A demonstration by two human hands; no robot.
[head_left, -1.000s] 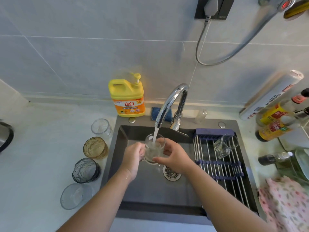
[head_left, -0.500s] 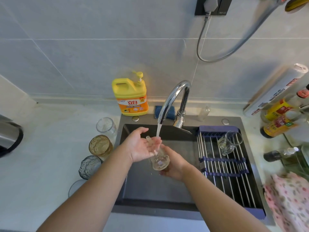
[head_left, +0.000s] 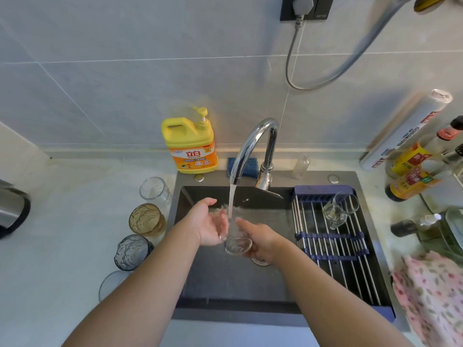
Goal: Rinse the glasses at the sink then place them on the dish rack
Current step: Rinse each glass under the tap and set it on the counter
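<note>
A clear glass point(head_left: 238, 244) lies tilted in the water stream from the chrome faucet point(head_left: 250, 144), over the dark sink point(head_left: 225, 279), its base towards me. My right hand point(head_left: 260, 237) grips it from the right and underneath. My left hand point(head_left: 209, 225) presses its cupped palm against the glass's left side, thumb raised. A clear handled glass point(head_left: 337, 211) lies on the dish rack point(head_left: 333, 251) across the sink's right half. On the counter to the left stand a clear glass point(head_left: 154, 190), an amber glass point(head_left: 146, 219), a dark blue-grey glass point(head_left: 132, 251) and another clear one point(head_left: 110, 284).
A yellow detergent bottle point(head_left: 190, 144) and a blue sponge point(head_left: 246, 167) stand behind the sink. Sauce bottles point(head_left: 411, 171) and a foil roll point(head_left: 406, 131) crowd the right counter, beside a pink floral cloth point(head_left: 433, 296). A kettle point(head_left: 12, 209) sits at the far left.
The glass went from upright and filling under the tap to tilted with its base towards me. My left hand let go of its side and now rubs it with an open palm.
</note>
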